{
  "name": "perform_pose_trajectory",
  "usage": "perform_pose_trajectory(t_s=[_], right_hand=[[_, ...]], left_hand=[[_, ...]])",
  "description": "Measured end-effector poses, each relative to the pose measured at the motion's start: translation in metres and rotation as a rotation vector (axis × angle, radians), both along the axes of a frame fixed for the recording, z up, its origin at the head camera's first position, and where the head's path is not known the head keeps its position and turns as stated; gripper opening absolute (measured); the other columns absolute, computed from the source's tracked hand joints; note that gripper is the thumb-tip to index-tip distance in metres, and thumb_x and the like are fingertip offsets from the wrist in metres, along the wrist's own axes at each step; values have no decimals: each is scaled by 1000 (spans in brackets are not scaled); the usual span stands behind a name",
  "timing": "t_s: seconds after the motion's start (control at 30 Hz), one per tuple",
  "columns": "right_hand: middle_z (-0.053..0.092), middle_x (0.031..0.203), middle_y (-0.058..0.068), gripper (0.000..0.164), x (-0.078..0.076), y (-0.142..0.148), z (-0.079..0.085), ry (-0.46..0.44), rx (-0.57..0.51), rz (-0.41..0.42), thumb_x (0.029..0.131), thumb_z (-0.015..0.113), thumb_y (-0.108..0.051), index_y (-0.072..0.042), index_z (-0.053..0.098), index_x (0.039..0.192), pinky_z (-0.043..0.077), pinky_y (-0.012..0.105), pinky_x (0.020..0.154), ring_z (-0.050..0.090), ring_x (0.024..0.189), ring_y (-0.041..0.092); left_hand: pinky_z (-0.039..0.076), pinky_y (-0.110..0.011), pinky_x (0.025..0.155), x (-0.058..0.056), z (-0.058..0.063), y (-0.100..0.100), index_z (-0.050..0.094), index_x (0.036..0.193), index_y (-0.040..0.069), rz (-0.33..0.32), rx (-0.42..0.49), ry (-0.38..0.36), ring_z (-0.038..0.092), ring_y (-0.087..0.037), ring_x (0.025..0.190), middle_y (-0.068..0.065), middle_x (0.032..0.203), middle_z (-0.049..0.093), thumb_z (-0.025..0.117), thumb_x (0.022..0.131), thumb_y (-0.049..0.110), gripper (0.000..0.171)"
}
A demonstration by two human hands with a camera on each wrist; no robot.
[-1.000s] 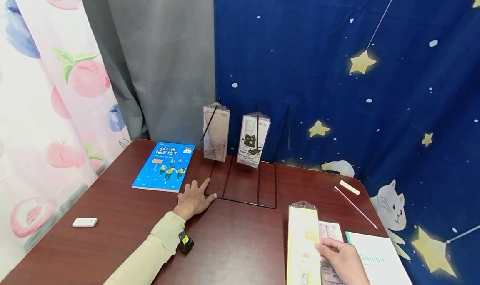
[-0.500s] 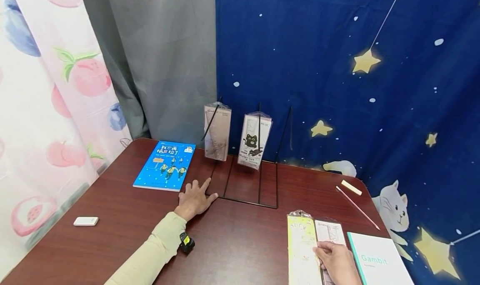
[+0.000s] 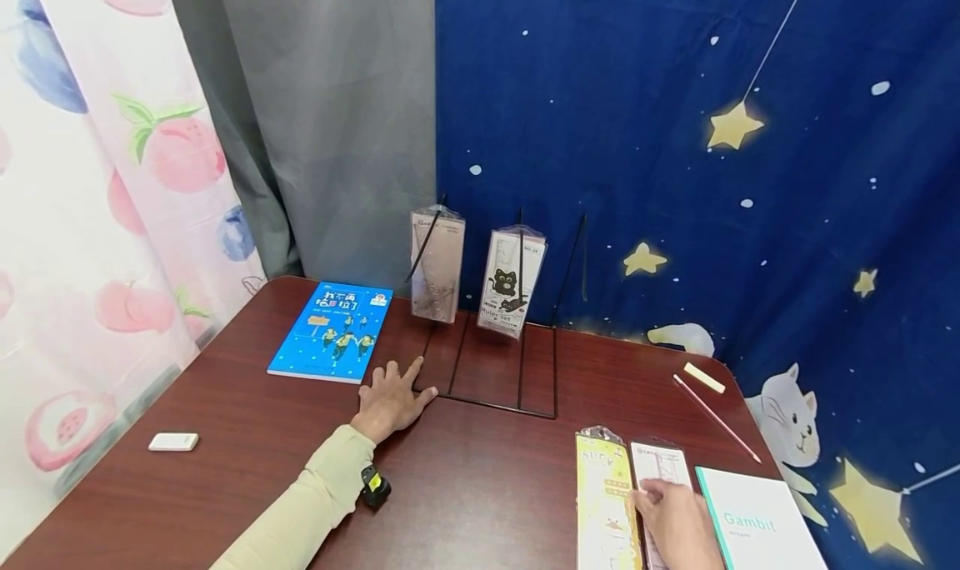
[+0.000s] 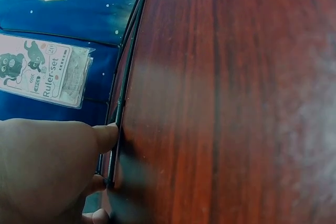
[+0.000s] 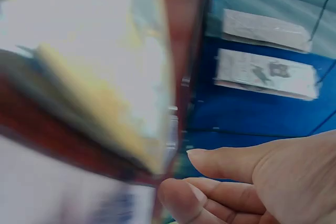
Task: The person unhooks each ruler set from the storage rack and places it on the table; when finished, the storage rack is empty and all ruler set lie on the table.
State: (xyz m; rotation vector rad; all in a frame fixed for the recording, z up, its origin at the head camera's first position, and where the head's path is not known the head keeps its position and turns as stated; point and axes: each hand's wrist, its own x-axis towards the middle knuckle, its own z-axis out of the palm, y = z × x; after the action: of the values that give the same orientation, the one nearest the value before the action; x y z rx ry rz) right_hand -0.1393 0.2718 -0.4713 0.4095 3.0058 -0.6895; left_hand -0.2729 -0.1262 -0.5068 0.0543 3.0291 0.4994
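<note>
In the head view my left hand (image 3: 392,403) lies palm down with spread fingers at the left front corner of a black wire rack (image 3: 487,401). Its thumb touches the front wire in the left wrist view. My right hand (image 3: 675,516) is at the right edge of a yellow ruler set package (image 3: 604,503) lying on the table. Thumb and forefinger stand slightly apart beside that edge in the right wrist view, with nothing between them. Under the hand, partly hidden, is a pink-white ruler set package (image 3: 663,463).
Two ruler packages, one pinkish (image 3: 437,270) and one with black cats (image 3: 512,282), hang on the rack's hooks. A blue book (image 3: 330,332) lies left. A white notebook (image 3: 757,520), pencil (image 3: 716,418) and cream strip (image 3: 705,377) lie right. A white block (image 3: 173,442) sits at left.
The yellow package has been lowered onto the table beside the pink-white one, and my right fingers have come off it. The left hand has stayed at the rack.
</note>
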Motion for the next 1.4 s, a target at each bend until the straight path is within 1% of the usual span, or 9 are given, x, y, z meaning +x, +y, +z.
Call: perform_pose_trajectory(t_s=[0.07,0.2,0.47,0.67,0.77,0.87,1.0,1.2,1.4], right_hand=[[79,85,11,24,-5,-5,11,89,22,24,89,80,-18,0,80,105,57,51,78,76,85,31],[78,79,5,14,-15,-22,27,240,-15,113,87,82,-15,-4,82,96,57,36,69,75,76,20],[77,86,-5,17,-36,-68,48,401,-135,339,85,85,-13,-13,82,102,58,25,69,73,74,9],[80,96,6,23,-74,-88,53,501,-254,453,88,83,-12,-11,80,110,60,23,72,76,82,13],[81,102,9,21,-107,-92,53,544,-356,424,90,82,-14,-11,80,111,58,20,76,78,88,20],[81,106,9,22,-140,-94,51,576,-453,334,91,82,-18,-11,80,112,54,13,79,78,96,23],[78,115,15,28,-171,-99,49,589,-615,268,92,81,-20,-8,78,118,53,9,83,77,105,28],[76,120,20,36,-199,-107,44,561,-753,244,92,81,-19,-3,75,124,52,9,83,74,110,32],[75,121,18,37,-218,-111,46,538,-793,220,93,79,-17,-3,73,126,52,9,84,75,105,16]], left_hand=[[48,-59,82,0,0,0,39,161,19,4,-2,3,46,-39,113,-26,136,48,57,103,52,70],[47,-59,83,-1,0,0,38,162,19,15,0,-3,45,-39,113,-25,138,47,57,102,53,71],[47,-59,84,3,-3,0,39,161,19,14,9,-5,45,-39,113,-26,139,47,58,102,53,71],[47,-59,84,3,-5,-2,39,161,18,9,15,-9,45,-39,112,-26,140,47,58,102,52,71],[47,-60,85,2,-2,-2,39,161,18,14,17,-4,45,-40,113,-26,139,47,58,102,52,71],[47,-60,85,1,-2,-1,39,162,19,14,19,-3,45,-40,114,-26,139,46,58,102,52,71],[47,-60,85,2,-3,0,40,161,19,8,18,-5,45,-39,112,-26,139,47,58,102,52,71],[47,-59,86,3,-4,0,40,161,19,21,11,-10,45,-39,112,-25,142,46,58,102,52,70],[46,-62,90,1,-2,0,40,161,19,16,13,1,45,-41,118,-25,141,46,58,102,52,70]])
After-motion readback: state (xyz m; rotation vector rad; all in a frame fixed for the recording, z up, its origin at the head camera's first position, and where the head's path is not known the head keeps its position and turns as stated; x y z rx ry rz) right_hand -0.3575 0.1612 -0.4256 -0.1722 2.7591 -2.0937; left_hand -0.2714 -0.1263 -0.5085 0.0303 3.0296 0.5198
